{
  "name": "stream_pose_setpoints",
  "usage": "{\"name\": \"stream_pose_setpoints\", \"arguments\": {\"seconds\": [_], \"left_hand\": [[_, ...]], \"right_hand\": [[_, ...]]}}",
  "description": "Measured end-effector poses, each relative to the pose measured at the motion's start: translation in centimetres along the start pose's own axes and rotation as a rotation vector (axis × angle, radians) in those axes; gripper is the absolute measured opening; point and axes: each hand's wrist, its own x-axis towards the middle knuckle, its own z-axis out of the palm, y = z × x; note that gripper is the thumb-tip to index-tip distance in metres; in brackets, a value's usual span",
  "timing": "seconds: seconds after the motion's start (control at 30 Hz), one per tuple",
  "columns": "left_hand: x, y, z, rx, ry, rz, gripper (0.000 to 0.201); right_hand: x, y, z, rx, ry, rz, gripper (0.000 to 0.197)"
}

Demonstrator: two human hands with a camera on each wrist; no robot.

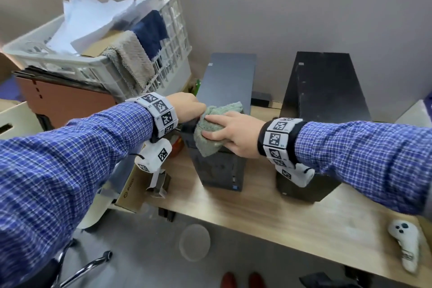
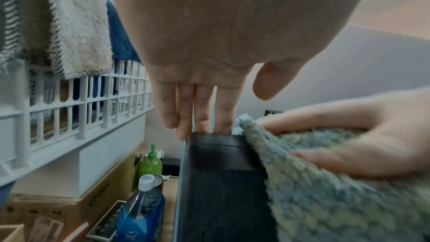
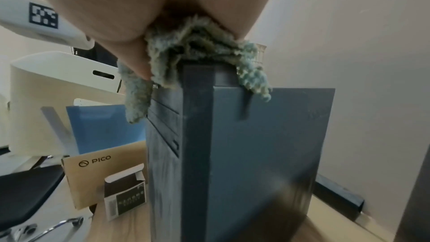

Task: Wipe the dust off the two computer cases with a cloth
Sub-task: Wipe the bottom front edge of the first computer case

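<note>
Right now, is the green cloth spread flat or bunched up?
Bunched up. The cloth is crumpled under the right hand, draping over the front top edge of the left computer case.

The cloth (image 1: 211, 131) hides the near top edge of the left case (image 1: 224, 105); the right hand (image 1: 233, 134) covers part of the cloth.

A crumpled grey-green cloth (image 1: 214, 127) drapes over the front top edge of the left upright dark case (image 1: 224, 91); a second black case (image 1: 325, 91) stands beside it.

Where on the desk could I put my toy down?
Bare desk shows in front of the two computers, left of the white controller. Left of the computers is crowded: bottles, boxes, a basket.
</note>
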Motion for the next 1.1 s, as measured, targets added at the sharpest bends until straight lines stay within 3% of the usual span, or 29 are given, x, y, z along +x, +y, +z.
{"name": "stream_pose_setpoints", "arguments": {"seconds": [0.17, 0.23, 0.3, 0.4, 0.53, 0.7, 0.83, 0.97, 1.0, 1.1], "left_hand": [[-0.2, 0.2, 0.1, 0.074, -0.100, 0.124, 0.026], [-0.5, 0.1, 0.2, 0.197, -0.125, 0.167, 0.037], [-0.6, 0.2, 0.9, 0.357, -0.065, 0.229, 0.053], [-0.5, 0.8, 2.2, 0.406, 0.083, 0.358, 0.064], [0.0, 2.0, 3.1, 0.485, 0.159, 0.363, 0.072], [0.5, 2.4, 3.3, 0.455, 0.165, 0.377, 0.082], [0.9, 2.6, 4.5, 0.200, 0.200, 0.491, 0.047], [1.8, 3.4, 5.2, 0.121, 0.258, 0.502, 0.033], [2.1, 3.7, 5.2, 0.125, 0.262, 0.502, 0.033], [3.4, 4.1, 5.2, 0.102, 0.245, 0.512, 0.034]], "right_hand": [[-1.0, 1.7, 0.0, 0.004, 0.040, -0.105, 0.041], [-1.2, 1.8, 0.0, -0.027, 0.060, -0.143, 0.041], [-1.5, 2.0, -0.1, -0.055, 0.061, -0.177, 0.041], [-2.6, 2.8, -0.6, -0.090, 0.031, -0.167, 0.045], [-4.6, 3.2, -1.3, -0.025, 0.063, -0.098, 0.048], [-6.8, 1.5, -0.1, 0.093, 0.273, 0.205, 0.043], [-9.0, -0.4, 2.5, 0.309, 0.456, 0.456, 0.043], [-10.1, -4.1, 5.6, 0.760, 0.557, 0.901, 0.041], [-9.9, -4.6, 7.0, 0.877, 0.556, 1.023, 0.035], [-8.7, -4.2, 13.4, 1.185, 0.361, 1.373, 0.031]]}}
